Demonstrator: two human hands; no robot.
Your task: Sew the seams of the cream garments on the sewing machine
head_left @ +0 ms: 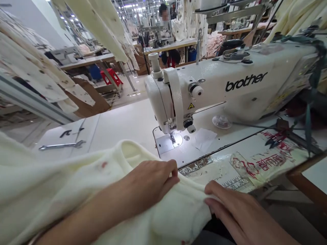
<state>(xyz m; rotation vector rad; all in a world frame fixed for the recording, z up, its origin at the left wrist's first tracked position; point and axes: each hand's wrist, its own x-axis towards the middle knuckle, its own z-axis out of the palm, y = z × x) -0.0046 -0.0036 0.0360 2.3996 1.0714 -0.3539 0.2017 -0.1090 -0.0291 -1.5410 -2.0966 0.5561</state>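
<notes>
A pale yellow garment (pixel 178 211) with small coloured prints lies over the front edge of the sewing table and hangs down at the left. My left hand (pixel 150 180) pinches its seam edge near the middle. To the right, my right hand (pixel 230 207) grips the same edge between thumb and fingers, so a short stretch of seam runs between both hands. Beyond them stands a white sewing machine (pixel 212 81), its needle area (pixel 173 139) lit. No cloth lies under the presser foot.
A wrench (pixel 62 145) and small black parts (pixel 71 132) lie on the table's left. Right of the needle are a white scrap (pixel 205 139) and a clear bobbin dish (pixel 221 121). Red-handled snips (pixel 277 137) rest farther right. A person (pixel 164 15) is in the background.
</notes>
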